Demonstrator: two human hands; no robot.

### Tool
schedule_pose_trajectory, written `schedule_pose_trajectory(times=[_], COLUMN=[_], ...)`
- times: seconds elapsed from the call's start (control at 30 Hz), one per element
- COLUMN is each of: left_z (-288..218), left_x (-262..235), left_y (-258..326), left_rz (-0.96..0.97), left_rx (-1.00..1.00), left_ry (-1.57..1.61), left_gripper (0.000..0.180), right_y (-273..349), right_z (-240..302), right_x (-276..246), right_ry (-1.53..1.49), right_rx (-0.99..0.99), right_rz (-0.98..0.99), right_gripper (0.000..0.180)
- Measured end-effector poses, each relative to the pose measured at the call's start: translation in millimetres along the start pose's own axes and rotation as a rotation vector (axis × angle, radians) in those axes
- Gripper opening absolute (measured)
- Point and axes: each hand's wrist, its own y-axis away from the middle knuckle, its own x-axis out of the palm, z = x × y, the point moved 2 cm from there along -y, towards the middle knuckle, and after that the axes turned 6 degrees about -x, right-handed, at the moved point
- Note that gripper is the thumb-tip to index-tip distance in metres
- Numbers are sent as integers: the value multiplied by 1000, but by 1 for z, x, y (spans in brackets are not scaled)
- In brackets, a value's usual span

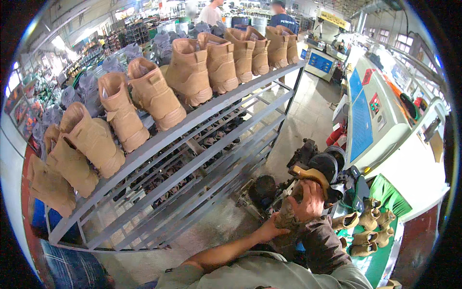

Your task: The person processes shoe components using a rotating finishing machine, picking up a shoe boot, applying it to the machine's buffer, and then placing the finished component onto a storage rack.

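Observation:
My right hand point(309, 201) grips the top of a tan boot point(291, 212) held against a dark machine head point(320, 166) with a yellowish pad. My left hand point(270, 230) supports the same boot from below, its fingers partly hidden behind the boot. Both forearms come up from the lower edge. The boot's lower part is hidden by my hands and right sleeve.
A grey metal rack point(192, 144) to the left carries a row of tan boots point(187, 72) on its top shelf. Several small tan boots point(368, 226) lie on a green surface at right. A white and blue machine point(380, 120) stands beyond. Two people point(281, 14) stand far back.

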Motion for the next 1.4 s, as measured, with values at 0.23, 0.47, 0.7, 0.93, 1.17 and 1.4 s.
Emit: schedule_pose_trajectory(times=[0.23, 0.47, 0.7, 0.93, 1.17, 1.4], left_z=[51, 41, 3, -5, 97, 13], left_x=[29, 63, 48, 72, 25, 26], left_y=[-32, -16, 4, 48, 39, -22], left_rz=[109, -210, -135, -113, 74, 640], left_rx=[132, 294, 228, 133, 256, -293], left_ry=[268, -47, -32, -116, -911, -566], left_gripper=[87, 98, 88, 84, 93, 93], right_y=[-66, -87, -83, -22, 136, 273], right_z=[1, -40, -43, -32, -90, -152], right_x=[18, 49, 51, 17, 1, 37], right_ry=[310, 557, 526, 368, -204, -927], right_rx=[360, 282, 247, 281, 294, 541], right_rz=[719, 893, 845, 756, 507, 308], right_gripper=[74, 88, 92, 100, 111, 86])
